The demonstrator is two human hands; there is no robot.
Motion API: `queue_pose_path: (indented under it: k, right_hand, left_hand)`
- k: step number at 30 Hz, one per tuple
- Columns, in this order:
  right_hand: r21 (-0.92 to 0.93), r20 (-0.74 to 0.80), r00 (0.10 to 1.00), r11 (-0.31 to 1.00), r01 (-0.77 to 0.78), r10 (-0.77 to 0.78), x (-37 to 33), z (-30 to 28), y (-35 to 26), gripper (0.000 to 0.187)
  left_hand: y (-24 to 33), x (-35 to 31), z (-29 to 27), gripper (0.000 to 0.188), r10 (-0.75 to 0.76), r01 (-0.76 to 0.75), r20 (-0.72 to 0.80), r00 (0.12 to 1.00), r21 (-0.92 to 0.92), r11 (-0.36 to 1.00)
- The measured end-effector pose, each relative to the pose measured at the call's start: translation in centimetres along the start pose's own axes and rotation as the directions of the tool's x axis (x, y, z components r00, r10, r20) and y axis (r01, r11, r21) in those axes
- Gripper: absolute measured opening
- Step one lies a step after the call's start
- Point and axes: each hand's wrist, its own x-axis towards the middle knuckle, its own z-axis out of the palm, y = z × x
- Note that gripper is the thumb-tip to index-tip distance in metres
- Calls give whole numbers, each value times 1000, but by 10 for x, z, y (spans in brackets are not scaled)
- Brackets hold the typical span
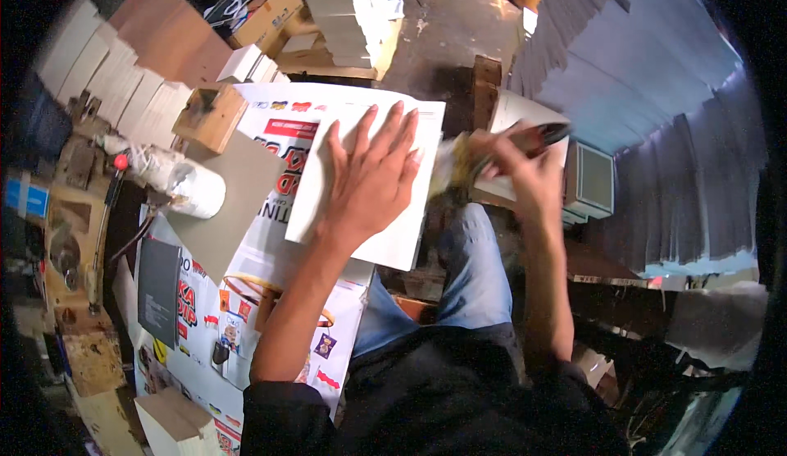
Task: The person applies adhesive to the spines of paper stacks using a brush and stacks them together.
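Note:
My left hand (pixel 370 175) lies flat with fingers spread on a white block of paper sheets (pixel 389 243), on the table in front of me. My right hand (pixel 525 169), smeared by motion, is closed around the dark handle of a brush (pixel 452 167). Its yellowish bristles, also blurred, are at the right edge of the paper block; whether they touch it I cannot tell. Beneath the block, a colourful printed sheet (pixel 262 111) covers the table. Left of the block lies a grey-brown board (pixel 234 230).
At the left stand a white cylinder (pixel 199 190) and a wooden box (pixel 211 118). A dark grey booklet (pixel 158 292) lies nearer me. Tall paper stacks (pixel 348 13) rise at the back, more sheets (pixel 648 70) at the right. A small box (pixel 589 179) stands beyond my right hand.

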Motion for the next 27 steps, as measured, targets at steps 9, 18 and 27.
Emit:
queue_pose_path:
  k: [9, 18, 27]
  right_hand:
    - [-126, 412, 825, 872, 472, -387, 53, 95, -149, 34]
    - [-238, 914, 383, 941, 243, 132, 44, 387, -80, 55]
    - [12, 997, 3, -219, 976, 71, 94, 480, -4, 57]
  left_hand:
    - [-4, -9, 16, 48, -46, 30, -247, 968, -70, 997]
    - [-7, -18, 44, 44, -35, -35, -318, 947, -211, 977]
    - [1, -9, -11, 36, -91, 4, -114, 989, -602, 798]
